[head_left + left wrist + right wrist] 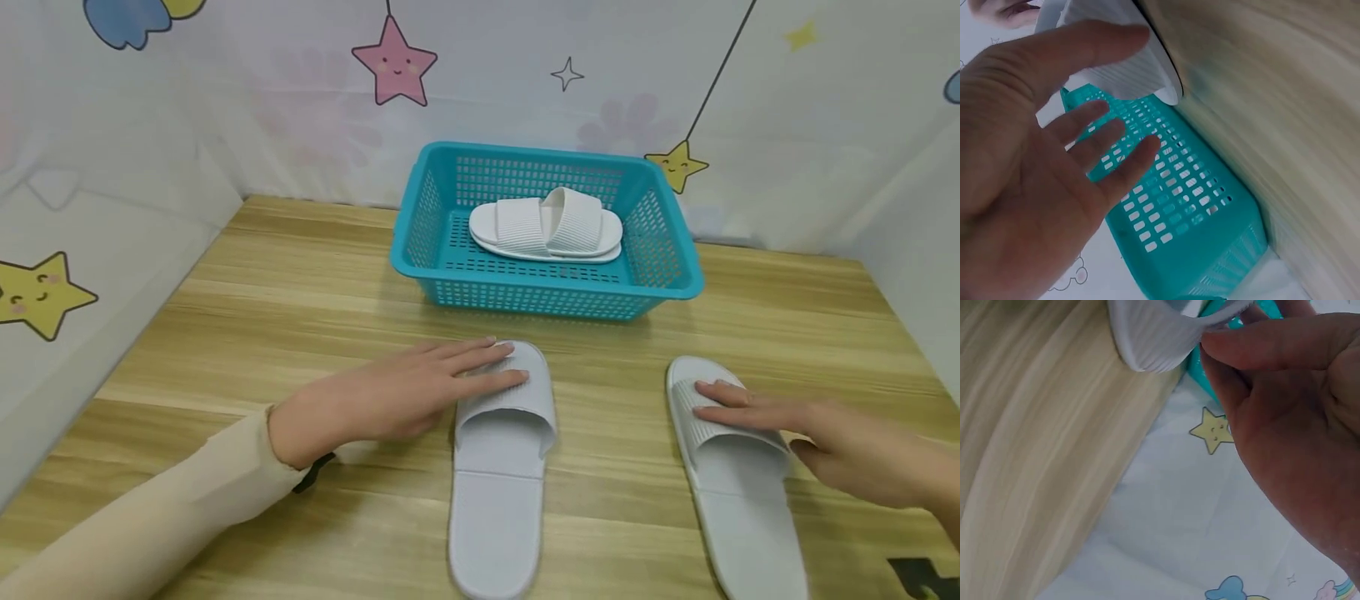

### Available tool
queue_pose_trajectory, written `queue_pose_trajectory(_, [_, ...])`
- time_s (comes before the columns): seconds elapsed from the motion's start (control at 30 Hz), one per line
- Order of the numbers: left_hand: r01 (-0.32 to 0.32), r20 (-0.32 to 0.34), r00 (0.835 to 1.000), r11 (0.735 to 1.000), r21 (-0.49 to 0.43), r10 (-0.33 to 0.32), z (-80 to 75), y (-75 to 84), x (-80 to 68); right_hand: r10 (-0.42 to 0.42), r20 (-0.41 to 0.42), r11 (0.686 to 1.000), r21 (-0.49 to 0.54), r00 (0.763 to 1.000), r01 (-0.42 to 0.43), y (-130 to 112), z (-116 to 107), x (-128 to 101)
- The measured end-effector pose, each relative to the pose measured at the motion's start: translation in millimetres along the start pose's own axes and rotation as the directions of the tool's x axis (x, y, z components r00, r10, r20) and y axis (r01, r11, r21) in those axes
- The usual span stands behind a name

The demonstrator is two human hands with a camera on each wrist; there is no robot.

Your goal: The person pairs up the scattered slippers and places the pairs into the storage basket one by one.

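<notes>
White slippers: left hand (405,392) rests flat-fingered on one slipper (498,467), right hand (817,433) likewise on the other slipper (738,483).

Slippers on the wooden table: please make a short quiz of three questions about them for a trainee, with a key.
1. True or false: the left hand lies with straight fingers on the strap of the left slipper.
2. How many slippers are in the teal basket? A) none B) two C) four
3. Fill in: the right hand touches the ribbed strap of the ____ slipper on the table.

Key
1. True; the head view shows flat fingers on the strap, gripping nothing.
2. B; a white pair of slippers lies inside, overlapping.
3. Right; the fingers rest on it, though whether the thumb hooks under is unclear.
</notes>
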State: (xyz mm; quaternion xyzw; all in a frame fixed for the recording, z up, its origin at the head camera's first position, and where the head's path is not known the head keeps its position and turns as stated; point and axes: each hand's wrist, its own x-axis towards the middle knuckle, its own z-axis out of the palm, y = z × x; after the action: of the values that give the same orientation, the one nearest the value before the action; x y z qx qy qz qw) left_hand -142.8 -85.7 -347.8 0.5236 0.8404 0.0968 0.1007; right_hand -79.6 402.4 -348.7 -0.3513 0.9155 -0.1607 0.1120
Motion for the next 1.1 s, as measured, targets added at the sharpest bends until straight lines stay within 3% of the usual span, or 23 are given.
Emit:
queue_pose_trajectory(0.1, [0.032,0.016,0.999,0.999,0.019,-0.032,2.2,0.8,4.3,0.002,0.037,1.000,0.028,0.999,-0.003,1,1,0])
queue_pose_trajectory(0.3, [0.051,0.052,0.997,0.997,0.064,-0.054,3.0,7.1,15.1,-0.023,0.002,0.999,-0.031,1.000,0.023,0,4,2])
queue_pose_trajectory(0.6, [0.009,-0.014,1.000,0.978,0.210,-0.006,4.1,14.1,22.9,0.010,0.040,0.999,0.039,0.999,-0.012,-3,5,6])
queue_pose_trajectory(0.93, [-0.014,0.053,0.999,0.988,0.153,0.006,0.3,15.0,26.6,-0.031,0.016,0.995,0.090,0.999,0.029,-3,9,2])
queue_pose_trajectory(1.1, [-0.042,0.076,0.997,0.980,0.194,0.028,-4.7,20.0,31.5,-0.045,-0.008,0.995,0.087,0.999,0.046,-2,12,0])
